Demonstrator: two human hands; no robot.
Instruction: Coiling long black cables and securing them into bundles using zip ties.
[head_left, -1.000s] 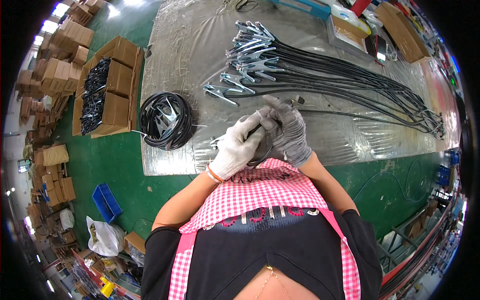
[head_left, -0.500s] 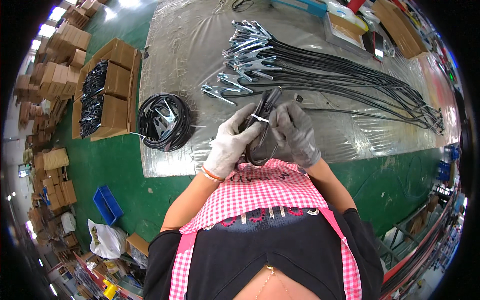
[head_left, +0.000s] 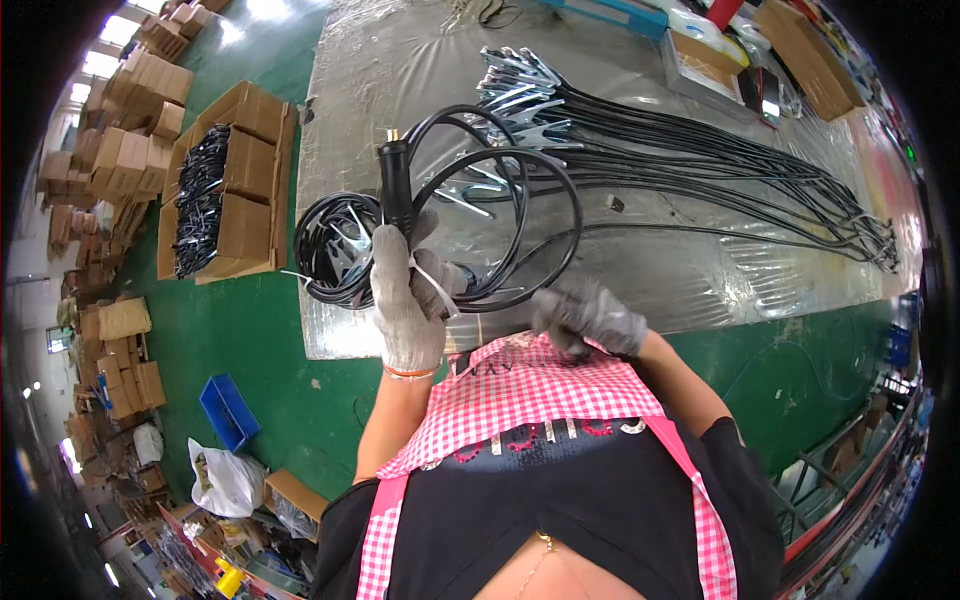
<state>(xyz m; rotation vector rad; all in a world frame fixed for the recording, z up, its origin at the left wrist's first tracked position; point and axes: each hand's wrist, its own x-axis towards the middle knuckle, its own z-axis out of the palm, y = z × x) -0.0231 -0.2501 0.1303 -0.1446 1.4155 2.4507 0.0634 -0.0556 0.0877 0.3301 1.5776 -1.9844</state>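
My left hand [head_left: 405,295], in a pale work glove, is closed around a coiled black welding cable [head_left: 577,215]. Its black plug [head_left: 397,180] sticks up above my fingers with a brass tip. A white cable tie [head_left: 437,284] hangs by my fingers, its tail loose. The loops spread to the right over the table. My right hand [head_left: 590,318], in a grey glove, is beside the lower edge of the coil, in front of the apron. Its fingers are curled in, and whatever they may hold is hidden. Behind my left hand lies another coiled cable [head_left: 318,245] with a metal clamp.
Several black cables [head_left: 690,150] with silver clamps [head_left: 520,95] stretch across the plastic-covered table [head_left: 385,110]. A cardboard box [head_left: 243,235] of black parts stands to the left. At the far right are an open carton [head_left: 690,65] and a phone-like object [head_left: 767,95].
The bundle has moved left in my left hand and turned, so its plug points up and its loops show. My right hand has come away from the tie, down toward the apron.
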